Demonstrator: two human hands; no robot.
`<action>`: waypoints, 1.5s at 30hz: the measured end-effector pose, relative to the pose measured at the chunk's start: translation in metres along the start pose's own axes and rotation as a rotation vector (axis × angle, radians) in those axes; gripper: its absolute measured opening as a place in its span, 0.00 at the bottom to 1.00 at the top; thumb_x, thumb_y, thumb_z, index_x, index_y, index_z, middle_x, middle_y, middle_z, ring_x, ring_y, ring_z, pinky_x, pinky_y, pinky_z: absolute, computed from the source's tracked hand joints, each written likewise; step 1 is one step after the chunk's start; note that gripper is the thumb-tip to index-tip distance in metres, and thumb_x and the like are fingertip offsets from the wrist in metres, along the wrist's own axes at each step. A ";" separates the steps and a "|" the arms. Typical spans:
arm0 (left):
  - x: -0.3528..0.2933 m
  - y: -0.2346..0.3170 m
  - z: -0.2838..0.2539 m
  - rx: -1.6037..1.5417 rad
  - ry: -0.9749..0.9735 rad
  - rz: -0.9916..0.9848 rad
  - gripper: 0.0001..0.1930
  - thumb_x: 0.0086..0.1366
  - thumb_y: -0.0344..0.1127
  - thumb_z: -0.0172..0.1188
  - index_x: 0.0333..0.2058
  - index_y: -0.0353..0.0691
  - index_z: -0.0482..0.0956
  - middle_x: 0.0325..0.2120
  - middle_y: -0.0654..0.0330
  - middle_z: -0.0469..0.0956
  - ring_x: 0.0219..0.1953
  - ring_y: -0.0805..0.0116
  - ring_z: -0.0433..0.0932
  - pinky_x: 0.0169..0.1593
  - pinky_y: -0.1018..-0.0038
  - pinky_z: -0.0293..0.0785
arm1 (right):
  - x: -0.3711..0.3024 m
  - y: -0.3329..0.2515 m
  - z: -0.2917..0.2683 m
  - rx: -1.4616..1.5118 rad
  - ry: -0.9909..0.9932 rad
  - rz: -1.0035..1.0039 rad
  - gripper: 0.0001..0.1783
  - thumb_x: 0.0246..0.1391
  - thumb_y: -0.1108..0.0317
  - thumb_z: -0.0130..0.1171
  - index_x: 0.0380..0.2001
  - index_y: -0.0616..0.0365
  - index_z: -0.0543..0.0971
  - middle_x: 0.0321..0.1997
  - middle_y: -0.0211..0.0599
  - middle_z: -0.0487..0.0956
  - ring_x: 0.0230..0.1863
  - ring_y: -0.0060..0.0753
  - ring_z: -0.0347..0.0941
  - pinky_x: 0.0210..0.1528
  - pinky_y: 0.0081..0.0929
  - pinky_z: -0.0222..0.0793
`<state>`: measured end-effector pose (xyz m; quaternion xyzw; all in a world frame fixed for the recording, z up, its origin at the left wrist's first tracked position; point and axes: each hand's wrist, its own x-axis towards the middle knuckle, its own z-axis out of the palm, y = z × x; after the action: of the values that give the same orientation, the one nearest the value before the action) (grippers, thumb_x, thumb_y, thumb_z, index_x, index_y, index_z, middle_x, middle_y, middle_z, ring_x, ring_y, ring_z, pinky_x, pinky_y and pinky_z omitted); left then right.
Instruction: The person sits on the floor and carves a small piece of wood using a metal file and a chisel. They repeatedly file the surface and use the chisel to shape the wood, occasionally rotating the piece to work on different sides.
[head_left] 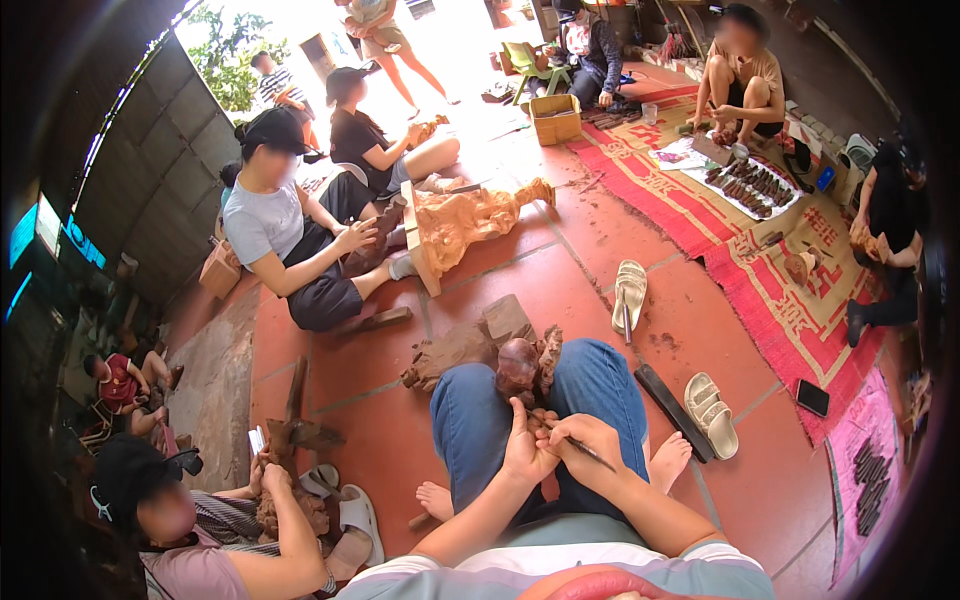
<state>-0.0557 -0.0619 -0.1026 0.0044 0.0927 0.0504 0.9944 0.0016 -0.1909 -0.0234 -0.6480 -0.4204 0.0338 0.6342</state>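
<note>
A dark reddish-brown wood carving (518, 368) with a smooth rounded top is propped between my knees in blue jeans. My left hand (527, 447) is closed at its lower end, the thumb pointing up along the wood. My right hand (588, 443) grips a slim dark carving tool (592, 456), held slantwise with its back end toward my right. The tool's front end meets the carving beside my left fingers, where the exact contact is hidden. Behind the carving, rough brown wood blocks (455, 352) lie on the tiles.
A sandal (628, 296) with a tool on it, another sandal (711, 414) and a dark bar (672, 410) lie right. Beyond are a red-and-tan mat (740, 260), a phone (812, 398) and a yellow crate (556, 120). A large orange-brown carving (470, 228) lies ahead; several people sit around.
</note>
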 end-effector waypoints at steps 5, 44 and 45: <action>-0.002 -0.012 0.049 -0.018 0.286 0.133 0.27 0.61 0.62 0.53 0.35 0.39 0.72 0.32 0.59 0.76 0.36 0.65 0.77 0.42 0.71 0.78 | 0.006 0.015 0.004 -0.104 0.139 -0.032 0.06 0.43 0.80 0.61 0.26 0.57 0.78 0.30 0.39 0.80 0.33 0.41 0.78 0.37 0.30 0.72; -0.004 -0.003 0.029 0.068 0.130 0.066 0.34 0.62 0.69 0.44 0.33 0.39 0.78 0.34 0.56 0.79 0.36 0.64 0.79 0.45 0.68 0.77 | 0.016 0.012 -0.011 -0.072 0.036 -0.160 0.08 0.38 0.77 0.63 0.26 0.53 0.78 0.31 0.38 0.80 0.34 0.41 0.79 0.34 0.32 0.75; -0.002 -0.007 0.042 0.047 0.213 0.098 0.33 0.63 0.68 0.44 0.35 0.39 0.77 0.35 0.56 0.79 0.37 0.63 0.79 0.46 0.68 0.77 | 0.019 0.018 -0.009 -0.100 0.053 -0.155 0.09 0.38 0.77 0.64 0.25 0.53 0.78 0.30 0.37 0.80 0.34 0.41 0.79 0.34 0.31 0.75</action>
<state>-0.0488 -0.0694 -0.0611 0.0270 0.1986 0.0969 0.9749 0.0285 -0.1843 -0.0278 -0.6450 -0.4534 -0.0535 0.6128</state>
